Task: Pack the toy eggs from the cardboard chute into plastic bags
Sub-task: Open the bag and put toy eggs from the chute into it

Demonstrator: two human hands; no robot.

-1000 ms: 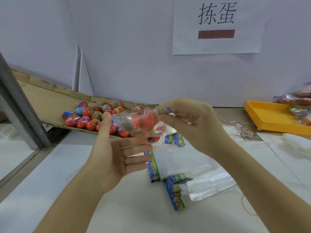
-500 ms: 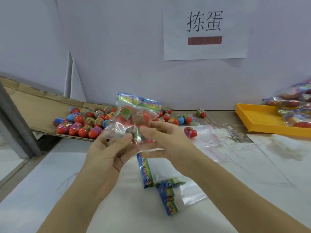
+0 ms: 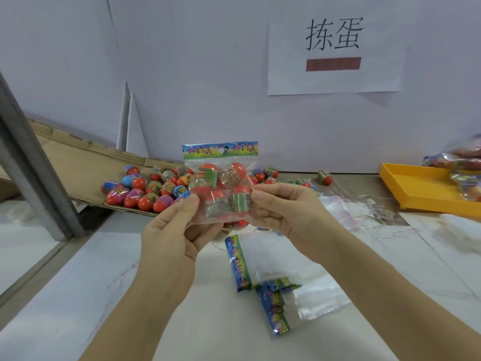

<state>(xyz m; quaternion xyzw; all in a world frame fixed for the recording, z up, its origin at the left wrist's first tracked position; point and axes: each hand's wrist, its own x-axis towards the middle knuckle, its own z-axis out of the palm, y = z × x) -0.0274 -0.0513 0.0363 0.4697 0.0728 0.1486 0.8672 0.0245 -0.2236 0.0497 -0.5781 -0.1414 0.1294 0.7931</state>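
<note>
Plastic bag (image 3: pixel 221 188) of toy eggs upright, pinched by left hand (image 3: pixel 169 230), right hand (image 3: pixel 286 214)

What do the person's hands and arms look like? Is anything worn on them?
Both the left hand and the right hand are bare: no gloves and no rings. The left forearm and the right forearm are bare too, with no sleeve, watch or bracelet in view.

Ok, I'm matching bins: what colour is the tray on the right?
Orange-yellow; the tray shows best in the head view.
</note>
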